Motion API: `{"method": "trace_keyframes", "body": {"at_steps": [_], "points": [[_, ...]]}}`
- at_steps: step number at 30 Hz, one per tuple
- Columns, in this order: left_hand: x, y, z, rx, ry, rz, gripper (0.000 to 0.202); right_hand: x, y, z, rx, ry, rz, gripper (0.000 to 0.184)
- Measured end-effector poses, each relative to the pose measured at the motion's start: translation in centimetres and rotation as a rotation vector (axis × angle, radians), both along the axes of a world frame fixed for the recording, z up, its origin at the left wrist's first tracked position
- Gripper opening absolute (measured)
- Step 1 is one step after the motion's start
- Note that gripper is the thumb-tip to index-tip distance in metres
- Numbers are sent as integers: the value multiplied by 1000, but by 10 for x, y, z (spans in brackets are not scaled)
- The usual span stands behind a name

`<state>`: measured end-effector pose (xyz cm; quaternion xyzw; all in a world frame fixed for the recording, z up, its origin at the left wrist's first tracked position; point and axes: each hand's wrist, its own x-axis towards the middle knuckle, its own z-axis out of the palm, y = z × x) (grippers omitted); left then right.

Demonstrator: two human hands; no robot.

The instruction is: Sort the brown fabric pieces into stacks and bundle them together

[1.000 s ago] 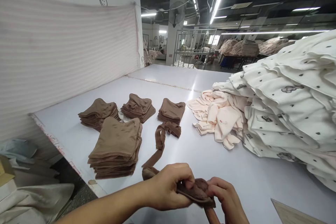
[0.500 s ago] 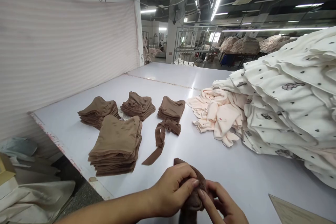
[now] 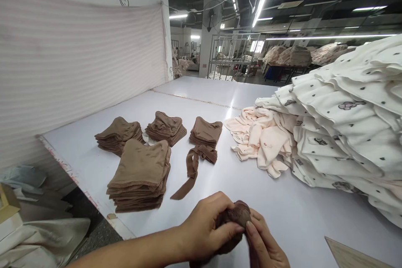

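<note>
Near the front edge of the white table [image 3: 282, 213], the left hand [image 3: 205, 228] was curled around a bunched dark-brown sheer fabric piece [image 3: 235, 217], thumb pressed against it. The right hand [image 3: 262, 247] pinched the same bundle from the other side with its fingers closed. Four stacks of folded tan fabric pieces [image 3: 140, 173] lay toward the left edge, and a heap of cream printed garments [image 3: 345, 130] filled the right side.
</note>
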<state>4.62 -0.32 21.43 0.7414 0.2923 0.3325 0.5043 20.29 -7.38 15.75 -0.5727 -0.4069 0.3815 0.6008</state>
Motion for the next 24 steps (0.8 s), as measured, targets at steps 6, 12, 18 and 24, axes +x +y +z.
{"method": "trace_keyframes", "body": {"at_steps": [6,12,18,24], "points": [[4,31,30,-116,-144,-182,19,25,26,69,-188,-218,363,50],[-1,83,67,-88,-452,70,25,34,40,117,-250,21,443,24],[-16,106,84,-136,-404,-42,25,49,50,130,-182,-305,493,25],[-13,101,103,-230,-491,-44,29,47,55,136,-193,-152,540,26]]}}
